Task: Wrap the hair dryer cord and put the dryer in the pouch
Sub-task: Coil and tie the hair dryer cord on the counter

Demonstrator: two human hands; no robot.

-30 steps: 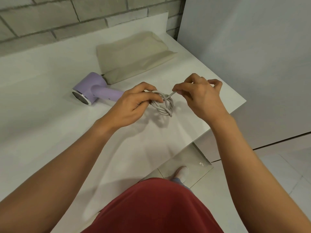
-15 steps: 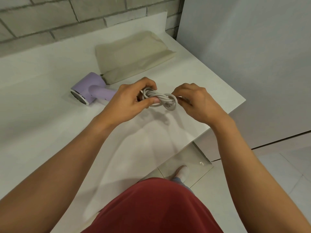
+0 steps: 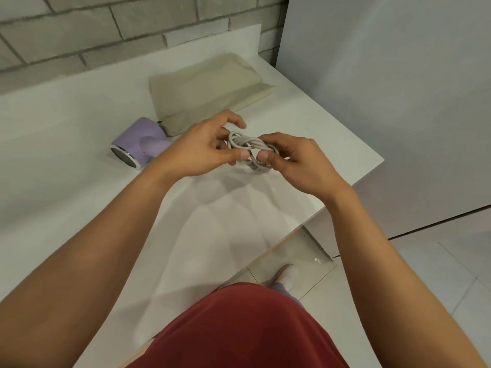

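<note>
A lilac hair dryer [image 3: 138, 144] lies on its side on the white counter [image 3: 66, 144], its handle hidden behind my left hand. Its grey cord [image 3: 247, 143] is coiled into a tight bundle held just above the counter. My left hand [image 3: 196, 150] grips the bundle's left end, thumb underneath. My right hand [image 3: 295, 160] pinches the right end, thumb tip close to the left thumb. The flat beige pouch [image 3: 207, 86] lies behind the hands, near the wall.
A grey brick wall [image 3: 106, 30] runs along the back of the counter. A white panel [image 3: 385, 88] stands to the right. The counter's front right edge [image 3: 366, 173] drops to a tiled floor, where a foot in a white sock shows.
My right hand has let the loose cord end go into the bundle and closed in on the coil. Both hands have drawn together, and the bundle has turned to lie crosswise.
</note>
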